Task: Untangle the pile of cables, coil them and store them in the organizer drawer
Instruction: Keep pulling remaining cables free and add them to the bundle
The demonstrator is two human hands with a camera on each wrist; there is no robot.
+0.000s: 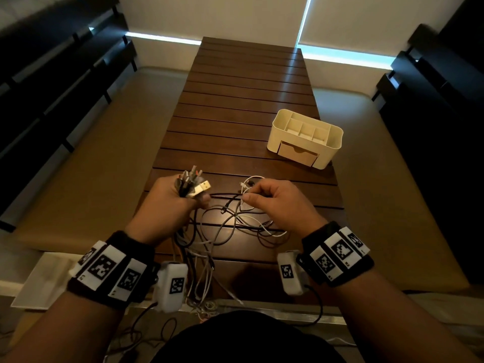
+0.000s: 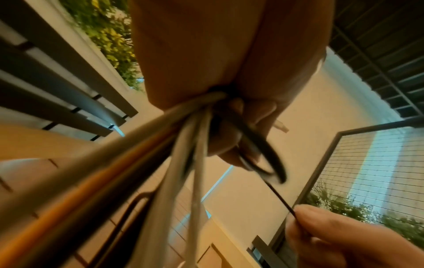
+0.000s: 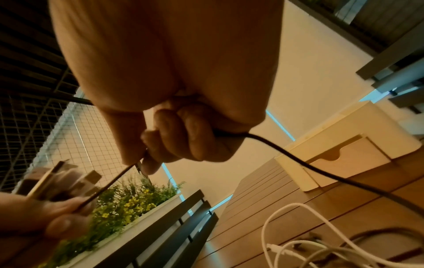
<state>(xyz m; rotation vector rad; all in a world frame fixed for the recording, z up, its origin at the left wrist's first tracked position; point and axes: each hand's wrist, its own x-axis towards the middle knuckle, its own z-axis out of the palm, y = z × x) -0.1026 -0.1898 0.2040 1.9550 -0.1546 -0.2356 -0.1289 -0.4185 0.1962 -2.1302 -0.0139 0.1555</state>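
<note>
left hand (image 1: 167, 197) clenched round plug ends, right hand (image 1: 272, 200) pinching black cable (image 1: 225, 195) — tangle (image 1: 235, 226) unsorted, nothing coiled, drawer (image 1: 298, 154) closed.

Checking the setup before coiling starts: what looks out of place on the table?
Cable ends trail off the table's near edge toward the lap; the rest lies snarled. The organizer's drawer is closed.

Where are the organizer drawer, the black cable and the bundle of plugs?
drawer (image 1: 298, 154), head view, on its wooden front.
black cable (image 3: 298, 159), right wrist view, on the stretch trailing from the right hand (image 3: 174, 101).
plugs (image 1: 192, 182), head view, on the ends sticking out of the left hand (image 1: 167, 203).
</note>
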